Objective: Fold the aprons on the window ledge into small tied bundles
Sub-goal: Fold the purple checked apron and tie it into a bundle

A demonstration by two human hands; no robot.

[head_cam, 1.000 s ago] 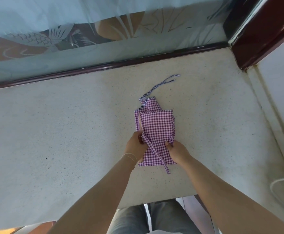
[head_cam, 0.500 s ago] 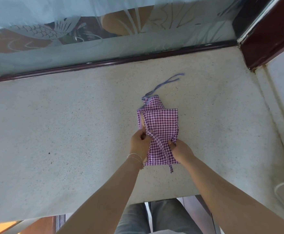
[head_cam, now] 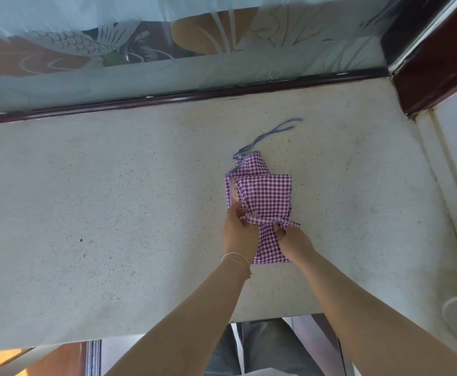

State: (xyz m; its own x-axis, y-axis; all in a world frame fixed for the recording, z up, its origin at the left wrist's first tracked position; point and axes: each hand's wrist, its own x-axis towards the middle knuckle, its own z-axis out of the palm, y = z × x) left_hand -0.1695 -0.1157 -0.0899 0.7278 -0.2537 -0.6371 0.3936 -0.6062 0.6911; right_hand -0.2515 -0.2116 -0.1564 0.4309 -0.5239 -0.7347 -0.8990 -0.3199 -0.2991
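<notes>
Left grip: we see the left hand (head_cam: pixel 238 231) at the left edge of the folded apron (head_cam: pixel 264 195), its fingertips pinched on one end of the tie strap (head_cam: pixel 272 221).
Right grip: the right hand (head_cam: pixel 294 243) lies over the near right part of the apron, fingers closed on the strap close to its other end; a short tail of strap sticks out past them to the right.
Tie strap: we find it drawn crosswise over the bundle between the two hands, lying on the cloth.
Apron: purple-and-white check, folded to a narrow upright packet; it rests flat on the window ledge (head_cam: pixel 113 213), right of centre and nearer its front edge than the glass.
Loose strap: a second, blue-striped strap (head_cam: pixel 272 132) trails from the far end of the packet up and to the right, lying on the ledge.
Wrist: two thin bracelets (head_cam: pixel 235 259) circle the left wrist.
Ledge: pale speckled stone, bounded at the back by a dark frame (head_cam: pixel 194 95) under frosted glass (head_cam: pixel 167 36) with a fish pattern.
Near right edge: a white cord (head_cam: pixel 455 302) curves on the ledge, well apart from the apron.
</notes>
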